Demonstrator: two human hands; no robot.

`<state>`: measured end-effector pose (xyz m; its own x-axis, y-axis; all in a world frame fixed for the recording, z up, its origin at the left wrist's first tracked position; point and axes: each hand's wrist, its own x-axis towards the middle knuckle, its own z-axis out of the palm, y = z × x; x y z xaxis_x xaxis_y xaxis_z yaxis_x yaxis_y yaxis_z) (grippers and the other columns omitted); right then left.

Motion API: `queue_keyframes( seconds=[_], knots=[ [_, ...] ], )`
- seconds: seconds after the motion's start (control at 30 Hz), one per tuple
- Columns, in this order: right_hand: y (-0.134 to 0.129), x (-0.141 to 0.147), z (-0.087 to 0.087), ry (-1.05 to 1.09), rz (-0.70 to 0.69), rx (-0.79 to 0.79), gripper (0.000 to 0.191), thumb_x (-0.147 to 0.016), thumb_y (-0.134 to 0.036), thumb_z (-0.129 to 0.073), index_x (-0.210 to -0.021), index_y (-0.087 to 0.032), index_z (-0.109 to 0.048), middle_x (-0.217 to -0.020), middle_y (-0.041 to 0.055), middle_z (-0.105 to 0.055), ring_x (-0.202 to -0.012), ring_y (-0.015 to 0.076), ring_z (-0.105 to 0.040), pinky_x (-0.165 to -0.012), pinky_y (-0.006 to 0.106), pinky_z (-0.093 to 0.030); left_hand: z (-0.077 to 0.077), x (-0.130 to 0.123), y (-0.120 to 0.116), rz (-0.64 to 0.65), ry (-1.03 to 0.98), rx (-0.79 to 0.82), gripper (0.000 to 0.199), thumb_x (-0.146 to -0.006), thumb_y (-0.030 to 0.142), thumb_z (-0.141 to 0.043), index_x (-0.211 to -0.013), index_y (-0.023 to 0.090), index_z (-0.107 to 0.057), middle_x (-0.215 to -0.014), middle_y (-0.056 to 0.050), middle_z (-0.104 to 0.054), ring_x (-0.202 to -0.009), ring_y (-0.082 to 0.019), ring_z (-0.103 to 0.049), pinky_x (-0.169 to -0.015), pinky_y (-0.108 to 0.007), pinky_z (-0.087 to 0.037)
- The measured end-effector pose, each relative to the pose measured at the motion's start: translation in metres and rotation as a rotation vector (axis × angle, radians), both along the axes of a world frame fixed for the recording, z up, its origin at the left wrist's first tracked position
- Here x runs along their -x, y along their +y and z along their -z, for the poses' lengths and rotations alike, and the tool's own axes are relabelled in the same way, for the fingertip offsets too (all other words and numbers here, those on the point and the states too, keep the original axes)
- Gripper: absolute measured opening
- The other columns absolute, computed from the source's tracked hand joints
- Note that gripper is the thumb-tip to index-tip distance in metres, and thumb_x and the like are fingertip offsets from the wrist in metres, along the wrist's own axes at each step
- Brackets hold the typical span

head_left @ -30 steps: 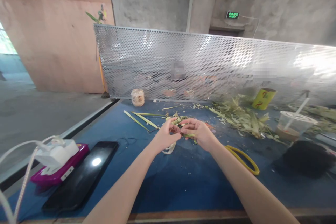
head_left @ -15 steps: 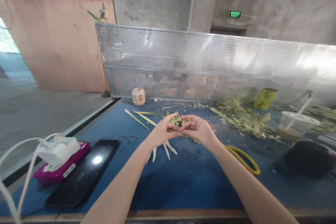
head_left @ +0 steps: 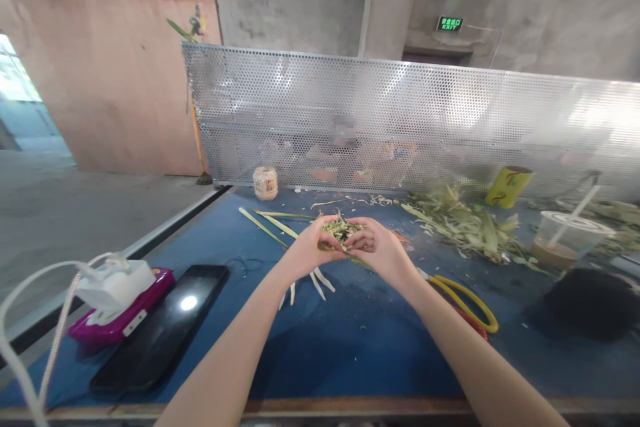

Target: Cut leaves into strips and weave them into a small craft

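Note:
Over the middle of the blue table, my left hand (head_left: 319,244) and my right hand (head_left: 376,245) curl around a small woven piece of green plant strips (head_left: 342,229). Both sets of fingers grip its near edge, and the thumbs almost meet below it. Part of the piece is hidden behind the fingers. Long pale green strips (head_left: 281,225) stick out to the left, and white strip ends (head_left: 320,285) hang or lie beneath my left hand. Beside my right forearm lie scissors with yellow and red handles (head_left: 467,300), partly covered by the arm.
A pile of loose leaf strips (head_left: 467,223) lies at the right, with a yellow can (head_left: 507,187) behind it. A plastic cup with a straw (head_left: 565,237) stands farther right. A phone (head_left: 163,327), a purple device with a white charger (head_left: 117,293) and a small jar (head_left: 265,183) are left.
Both hands stay closed around the woven piece, with only slight finger movement. The view has shifted a little, and more of the scissors shows beside my right forearm.

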<state>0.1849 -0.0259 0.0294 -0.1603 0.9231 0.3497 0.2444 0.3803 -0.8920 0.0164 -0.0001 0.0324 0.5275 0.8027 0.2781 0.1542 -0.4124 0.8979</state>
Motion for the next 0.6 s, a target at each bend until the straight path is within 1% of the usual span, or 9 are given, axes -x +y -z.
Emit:
queue_keyframes(
  seconds=[0.17, 0.27, 0.4, 0.5, 0.6],
  knots=[
    [-0.002, 0.002, -0.001, -0.101, 0.046, 0.024, 0.043, -0.057, -0.002, -0.05, -0.096, -0.02, -0.053, -0.064, -0.002, -0.062, -0.064, 0.014, -0.061, -0.066, 0.029, -0.048, 0.002, -0.003, -0.003, 0.034, 0.014, -0.019, 0.071, -0.062, 0.023, -0.065, -0.125, 0.017, -0.032, -0.074, -0.003, -0.064, -0.076, -0.019, -0.062, -0.075, -0.034, -0.045],
    [-0.002, 0.001, 0.001, -0.151, 0.096, 0.005, 0.041, -0.057, -0.002, -0.05, -0.094, -0.02, -0.054, -0.061, -0.0026, -0.062, -0.062, 0.0142, -0.061, -0.064, 0.028, -0.047, 0.004, -0.005, -0.005, 0.042, 0.031, -0.043, 0.069, -0.062, 0.02, -0.063, -0.124, 0.019, -0.033, -0.073, -0.002, -0.064, -0.078, -0.019, -0.061, -0.077, -0.035, -0.044],
    [-0.001, -0.002, 0.005, -0.141, 0.143, 0.013, 0.037, -0.06, -0.007, -0.052, -0.094, -0.022, -0.052, -0.065, -0.0018, -0.063, -0.063, 0.0148, -0.062, -0.059, 0.026, -0.047, 0.007, -0.008, -0.004, 0.002, 0.033, -0.074, 0.068, -0.063, 0.018, -0.063, -0.124, 0.02, -0.034, -0.07, 0.001, -0.062, -0.078, -0.018, -0.061, -0.08, -0.035, -0.043],
    [-0.002, -0.001, 0.007, -0.124, 0.206, 0.026, 0.034, -0.062, -0.011, -0.052, -0.094, -0.024, -0.05, -0.069, -0.0007, -0.064, -0.062, 0.0156, -0.061, -0.049, 0.024, -0.046, 0.01, -0.011, -0.002, -0.049, 0.007, -0.091, 0.068, -0.063, 0.018, -0.062, -0.124, 0.02, -0.034, -0.068, 0.002, -0.06, -0.077, -0.017, -0.06, -0.08, -0.034, -0.043],
    [-0.004, 0.002, 0.008, -0.094, 0.248, 0.02, 0.027, -0.066, -0.017, -0.051, -0.091, -0.024, -0.049, -0.073, 0.0, -0.063, -0.056, 0.0146, -0.059, -0.041, 0.022, -0.043, 0.013, -0.014, -0.001, -0.102, -0.013, -0.107, 0.068, -0.062, 0.017, -0.062, -0.124, 0.02, -0.034, -0.065, 0.002, -0.058, -0.073, -0.016, -0.059, -0.076, -0.033, -0.044]
  ],
)
